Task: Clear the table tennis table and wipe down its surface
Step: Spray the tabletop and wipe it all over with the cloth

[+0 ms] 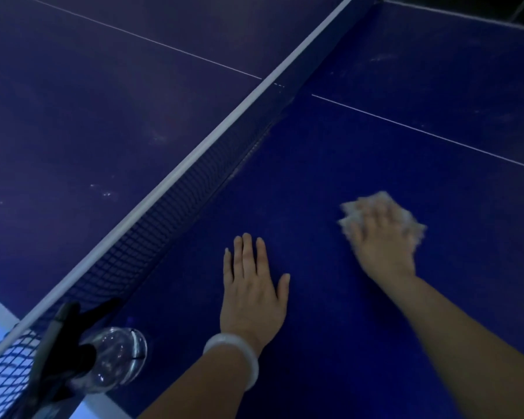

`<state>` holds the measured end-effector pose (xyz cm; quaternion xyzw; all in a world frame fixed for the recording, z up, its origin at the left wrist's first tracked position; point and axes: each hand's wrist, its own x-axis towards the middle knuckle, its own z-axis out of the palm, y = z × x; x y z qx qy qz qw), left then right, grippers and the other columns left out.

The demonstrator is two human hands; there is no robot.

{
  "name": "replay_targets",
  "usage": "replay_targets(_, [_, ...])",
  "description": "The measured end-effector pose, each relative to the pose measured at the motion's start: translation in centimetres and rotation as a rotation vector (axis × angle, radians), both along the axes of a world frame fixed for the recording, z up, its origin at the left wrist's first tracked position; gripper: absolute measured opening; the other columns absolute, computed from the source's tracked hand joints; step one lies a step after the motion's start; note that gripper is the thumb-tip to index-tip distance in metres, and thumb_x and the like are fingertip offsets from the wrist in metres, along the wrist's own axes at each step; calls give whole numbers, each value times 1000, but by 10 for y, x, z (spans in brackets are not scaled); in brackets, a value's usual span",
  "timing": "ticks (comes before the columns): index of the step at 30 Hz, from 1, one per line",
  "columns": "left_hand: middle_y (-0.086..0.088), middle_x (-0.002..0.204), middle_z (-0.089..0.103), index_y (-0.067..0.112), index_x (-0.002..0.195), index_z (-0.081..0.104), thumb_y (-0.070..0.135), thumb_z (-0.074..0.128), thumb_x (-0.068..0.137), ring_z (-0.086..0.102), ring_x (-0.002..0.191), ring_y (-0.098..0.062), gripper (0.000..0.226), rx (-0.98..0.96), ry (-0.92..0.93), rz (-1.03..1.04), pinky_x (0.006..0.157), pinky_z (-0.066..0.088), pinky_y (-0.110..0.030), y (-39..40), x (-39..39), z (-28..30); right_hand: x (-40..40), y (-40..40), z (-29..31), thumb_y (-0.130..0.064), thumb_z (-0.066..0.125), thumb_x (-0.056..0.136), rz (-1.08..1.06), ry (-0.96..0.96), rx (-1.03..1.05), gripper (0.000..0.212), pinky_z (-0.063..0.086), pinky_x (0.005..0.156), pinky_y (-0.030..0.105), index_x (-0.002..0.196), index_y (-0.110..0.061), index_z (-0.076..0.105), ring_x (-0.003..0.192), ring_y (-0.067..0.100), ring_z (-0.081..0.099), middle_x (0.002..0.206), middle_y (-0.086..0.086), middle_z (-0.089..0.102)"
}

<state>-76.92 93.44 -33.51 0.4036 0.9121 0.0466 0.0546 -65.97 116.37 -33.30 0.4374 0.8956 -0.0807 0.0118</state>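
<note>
The blue table tennis table (330, 152) fills the view. My right hand (381, 240) presses a crumpled pale cloth (412, 222) onto the table's near half, to the right; both are blurred by motion. My left hand (251, 285) lies flat on the surface with straight fingers, palm down, a white bangle on the wrist. It holds nothing.
The net (170, 189) with its white top band runs diagonally from lower left to upper right. A clear spray bottle (115, 358) with a black trigger head stands by the net post at the lower left corner. Faint smudges mark the far half.
</note>
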Motion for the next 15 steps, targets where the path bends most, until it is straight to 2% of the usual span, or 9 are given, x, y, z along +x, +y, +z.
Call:
replay_targets(2, [-17,162,-2,7,155,3,58,2,95,-10,150,-28,79,-2,8,4,122,-2,-48,0,1,1,27,4,3,-51,13,100,-286,-8,-12,61,9,116,64,156,-26,8,150,28,-1,165,7,3])
replay_targets(4, [-17,162,0,6,155,5,58,3,95,-7,150,-28,79,5,12,7,122,0,-49,0,1,1,26,-21,3,-49,12,102,-339,-50,42,62,7,116,64,157,-24,3,151,31,-2,165,10,0])
replay_targets(6, [-17,162,3,6,155,7,58,3,95,-4,151,-29,79,8,28,12,122,2,-48,0,2,3,15,-61,1,-48,13,102,-126,-41,90,61,8,117,63,157,-24,2,151,32,-3,165,11,-2])
replay_targets(9, [-17,162,4,6,155,9,58,6,96,-1,151,-28,78,22,36,12,122,1,-47,1,3,4,24,-103,-4,-50,14,102,335,-4,121,60,8,119,58,157,-26,16,152,24,3,164,4,12])
replay_targets(11, [-16,163,3,7,155,7,58,8,96,-2,151,-27,78,21,31,17,122,0,-46,1,2,2,54,-90,-3,-48,23,104,459,-32,126,56,10,119,58,155,-25,22,152,23,7,163,2,18])
replay_targets(12, [-16,163,3,8,155,6,59,9,96,-3,151,-27,79,23,32,20,122,0,-46,0,2,0,73,-77,-4,-43,34,104,423,-60,166,55,14,117,60,154,-22,27,151,27,9,162,4,21])
replay_targets(13, [-16,162,3,7,155,7,59,10,96,-2,151,-27,79,32,35,20,122,0,-46,0,2,0,92,-61,-3,-38,43,102,295,-70,194,55,20,115,62,152,-19,30,150,30,11,160,7,23])
replay_targets(14, [-17,162,4,7,155,8,58,11,96,-2,151,-28,79,43,38,18,123,0,-46,0,2,-1,109,-47,2,-37,43,102,53,-47,145,56,22,113,64,152,-19,28,149,31,10,160,9,20])
replay_targets(15, [-17,162,5,6,155,9,58,12,96,-1,151,-28,78,52,42,15,123,-1,-46,0,2,-1,123,-37,6,-40,34,103,-207,-11,77,57,19,115,64,154,-21,19,150,30,5,162,8,12])
